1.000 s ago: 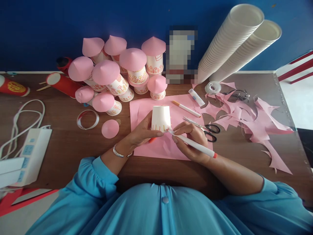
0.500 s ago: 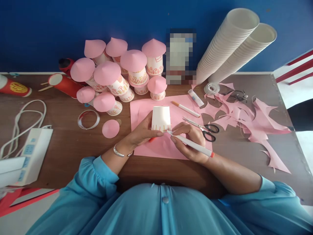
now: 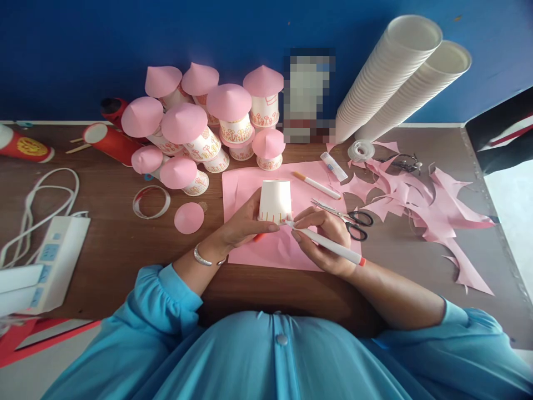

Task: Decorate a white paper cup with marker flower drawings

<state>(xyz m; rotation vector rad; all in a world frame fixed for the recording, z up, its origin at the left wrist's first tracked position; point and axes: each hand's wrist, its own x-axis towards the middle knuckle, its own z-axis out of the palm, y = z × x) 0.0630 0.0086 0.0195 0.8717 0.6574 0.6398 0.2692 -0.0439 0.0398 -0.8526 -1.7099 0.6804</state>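
A white paper cup with short orange and yellow strokes along its lower edge is gripped by my left hand, the thumb lying along that edge. My right hand is closed around a white marker with a red end, its tip at the cup's lower right edge. Beneath both hands lies a sheet of pink paper. An orange-capped marker rests on the sheet, and scissors with black handles lie just right of my right hand. Part of a red-orange object shows under my left hand.
Several decorated cups with pink paper cones stand at the back left. Two tall stacks of white cups lean at the back right. Pink paper scraps, a tape roll and a power strip lie around.
The marker and cup stay nearly in place in my hands, with only a slight shift of the view. A dark shape has come into view at the far right, beyond the table edge.
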